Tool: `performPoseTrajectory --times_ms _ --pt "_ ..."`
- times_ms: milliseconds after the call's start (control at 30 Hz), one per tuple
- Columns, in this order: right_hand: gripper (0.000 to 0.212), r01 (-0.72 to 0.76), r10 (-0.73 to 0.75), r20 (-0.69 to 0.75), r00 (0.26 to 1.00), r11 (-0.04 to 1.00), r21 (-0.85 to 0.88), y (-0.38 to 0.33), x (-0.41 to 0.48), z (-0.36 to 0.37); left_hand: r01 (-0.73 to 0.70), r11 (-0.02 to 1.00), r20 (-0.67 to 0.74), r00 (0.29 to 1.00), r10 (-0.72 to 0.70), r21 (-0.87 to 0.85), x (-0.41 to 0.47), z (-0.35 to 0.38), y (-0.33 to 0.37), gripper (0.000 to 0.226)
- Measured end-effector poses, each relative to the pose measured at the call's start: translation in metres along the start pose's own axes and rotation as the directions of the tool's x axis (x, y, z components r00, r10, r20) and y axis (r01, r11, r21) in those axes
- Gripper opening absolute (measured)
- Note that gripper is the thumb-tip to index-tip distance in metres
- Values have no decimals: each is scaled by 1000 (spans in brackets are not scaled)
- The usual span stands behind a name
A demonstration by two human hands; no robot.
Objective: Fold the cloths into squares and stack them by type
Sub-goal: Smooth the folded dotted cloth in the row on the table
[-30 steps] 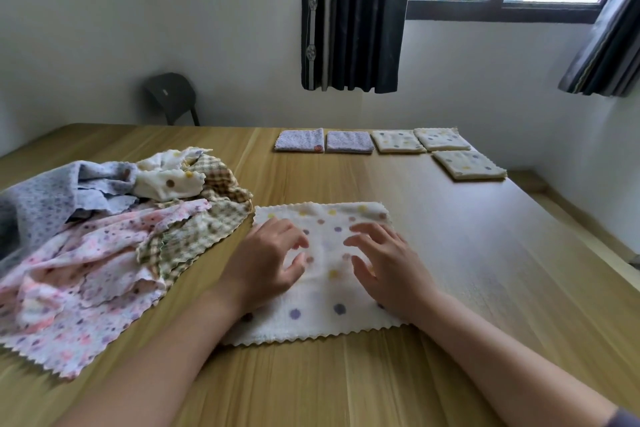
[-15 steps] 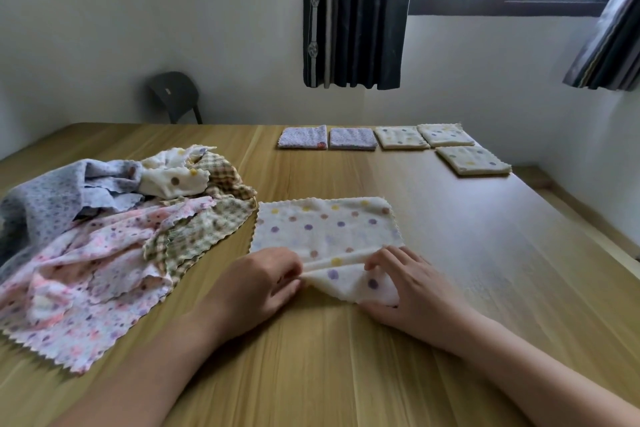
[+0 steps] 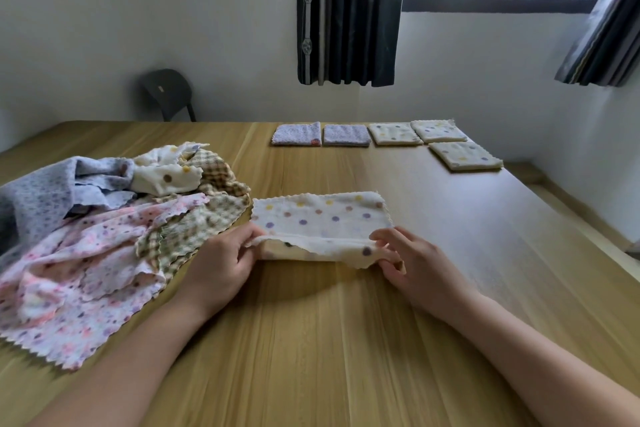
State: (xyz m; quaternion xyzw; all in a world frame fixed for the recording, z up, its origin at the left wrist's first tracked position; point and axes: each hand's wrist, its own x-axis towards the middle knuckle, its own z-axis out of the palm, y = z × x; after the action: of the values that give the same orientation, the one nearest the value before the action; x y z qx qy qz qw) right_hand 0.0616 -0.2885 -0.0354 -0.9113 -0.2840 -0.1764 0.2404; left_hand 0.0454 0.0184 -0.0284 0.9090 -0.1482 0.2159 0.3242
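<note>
A cream cloth with coloured dots [image 3: 322, 218] lies on the wooden table [image 3: 329, 340] in front of me, its near edge lifted and turned over towards the far edge. My left hand [image 3: 221, 263] pinches the near left corner. My right hand [image 3: 412, 263] pinches the near right corner. To the left sits a heap of unfolded cloths [image 3: 104, 218]: pink floral, grey dotted, green checked and cream dotted. At the far side lie folded squares: two grey-lilac ones [image 3: 298, 133] [image 3: 346, 135] and three cream dotted ones [image 3: 394, 133] [image 3: 438, 130] [image 3: 464, 156].
A dark chair [image 3: 168, 92] stands against the wall behind the table's far left. Dark curtains [image 3: 346, 10] hang beside a window. The table's right edge runs close to the wall, with floor below it.
Both hands slid from the cloth's middle to its near edge, took the near corners and have lifted that edge up and over towards the far side.
</note>
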Motion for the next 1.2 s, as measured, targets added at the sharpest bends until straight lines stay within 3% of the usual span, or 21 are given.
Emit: performPoseTrajectory --times_ms 267,467,567,667,767,833,933,1000,1100,1200 --pt "19 138 -141 -51 989 989 -60 6 3 -4 204 962 -68 973 -219 -182 2 -1 -2 24" --pt "20 150 -143 -109 984 987 56 9 2 -8 246 945 -37 965 -259 -215 2 -3 2 15" --pt "14 1 53 -159 986 946 325 -7 0 -15 206 937 -18 975 -220 -283 0 -9 9 13" --pt "16 -153 265 -111 958 797 584 -15 -3 -20 204 903 44 978 -203 -377 -2 -16 14 16" --pt "16 -275 409 -41 911 681 678 -17 -4 -28 262 857 101 965 -242 -443 -2 -17 20 17" --pt "12 -351 498 -7 867 620 702 -14 5 -33 300 823 64 949 -308 -482 7 -15 22 11" --pt "7 -455 605 48 795 540 708 -6 30 -31 390 835 18 909 -416 -387 29 -9 17 10" --pt "7 -501 641 47 766 549 669 0 47 -24 436 866 4 894 -449 -245 42 -4 13 16" --pt "10 -571 635 15 772 684 454 7 68 -10 474 880 35 880 -474 7 57 6 5 26" --pt "11 -567 576 11 817 800 198 8 82 5 474 871 49 874 -483 133 68 13 -2 26"
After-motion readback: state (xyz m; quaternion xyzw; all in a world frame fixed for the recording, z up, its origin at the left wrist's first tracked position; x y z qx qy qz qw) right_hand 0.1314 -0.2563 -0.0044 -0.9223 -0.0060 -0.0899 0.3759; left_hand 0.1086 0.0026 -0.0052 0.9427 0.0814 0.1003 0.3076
